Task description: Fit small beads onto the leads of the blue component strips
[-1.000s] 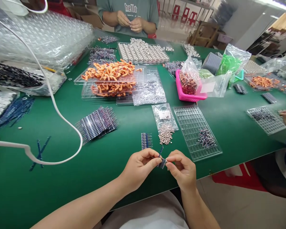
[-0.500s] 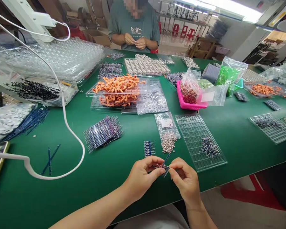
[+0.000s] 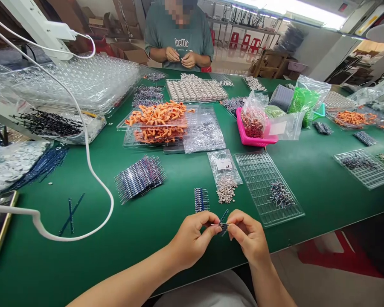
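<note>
My left hand pinches a narrow dark blue circuit board strip with thin pins between thumb and index finger. My right hand is closed at the strip's right side, its thumb and fingertips pressed together. Whatever small part those fingertips pinch is too small to make out. Just beyond the left hand lies a row of small blue boards with metal leads. A pile of small round beige parts spills from a labelled clear bag.
A clear compartment tray with a heap of leaded parts is at the right. Stacked blue boards, orange parts and a pink basket lie farther back. A white cable loops at left. A co-worker sits opposite.
My hands stay together and shift only slightly; the strip between them has tilted a little. Across the table, the co-worker's hands have moved slightly apart.
</note>
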`<state>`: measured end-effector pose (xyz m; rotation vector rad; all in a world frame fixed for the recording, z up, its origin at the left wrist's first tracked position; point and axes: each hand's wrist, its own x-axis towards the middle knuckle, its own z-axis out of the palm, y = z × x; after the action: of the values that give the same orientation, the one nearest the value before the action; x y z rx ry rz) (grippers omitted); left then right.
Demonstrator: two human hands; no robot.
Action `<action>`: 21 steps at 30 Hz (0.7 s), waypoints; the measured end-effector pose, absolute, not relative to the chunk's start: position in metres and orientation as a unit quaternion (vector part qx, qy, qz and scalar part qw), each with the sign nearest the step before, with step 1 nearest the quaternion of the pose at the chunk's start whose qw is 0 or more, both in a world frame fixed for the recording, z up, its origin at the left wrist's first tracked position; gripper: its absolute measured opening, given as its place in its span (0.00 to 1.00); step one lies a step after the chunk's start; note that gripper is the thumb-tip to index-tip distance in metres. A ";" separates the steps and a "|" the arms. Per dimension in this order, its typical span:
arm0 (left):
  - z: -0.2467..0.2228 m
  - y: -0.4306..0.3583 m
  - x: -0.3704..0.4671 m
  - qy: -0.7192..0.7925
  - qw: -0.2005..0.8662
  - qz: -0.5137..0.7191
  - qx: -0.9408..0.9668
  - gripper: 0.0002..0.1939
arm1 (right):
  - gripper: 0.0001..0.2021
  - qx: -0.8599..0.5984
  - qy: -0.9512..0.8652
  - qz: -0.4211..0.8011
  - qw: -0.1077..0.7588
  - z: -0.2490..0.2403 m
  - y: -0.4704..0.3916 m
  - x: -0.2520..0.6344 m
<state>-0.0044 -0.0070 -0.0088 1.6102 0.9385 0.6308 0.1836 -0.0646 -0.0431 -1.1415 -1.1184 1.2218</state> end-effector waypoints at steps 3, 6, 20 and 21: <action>-0.006 -0.005 -0.006 0.384 0.563 0.254 0.686 0.09 | 0.04 -0.453 -0.449 0.549 0.540 -0.048 -0.064 0.186; -0.003 -0.003 -0.008 0.370 0.573 0.236 0.692 0.09 | 0.05 -0.440 -0.426 0.571 0.546 -0.049 -0.063 0.185; -0.008 -0.005 -0.009 0.347 0.606 0.187 0.690 0.14 | 0.09 -0.503 -0.462 0.484 0.546 -0.035 -0.068 0.183; -0.008 -0.005 -0.009 0.355 0.611 0.191 0.682 0.14 | 0.09 -0.534 -0.489 0.428 0.540 -0.031 -0.069 0.190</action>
<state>-0.0094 -0.0046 -0.0081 1.5739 0.8186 0.4414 0.1896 -0.0694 -0.0312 -1.2701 -1.1624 1.0177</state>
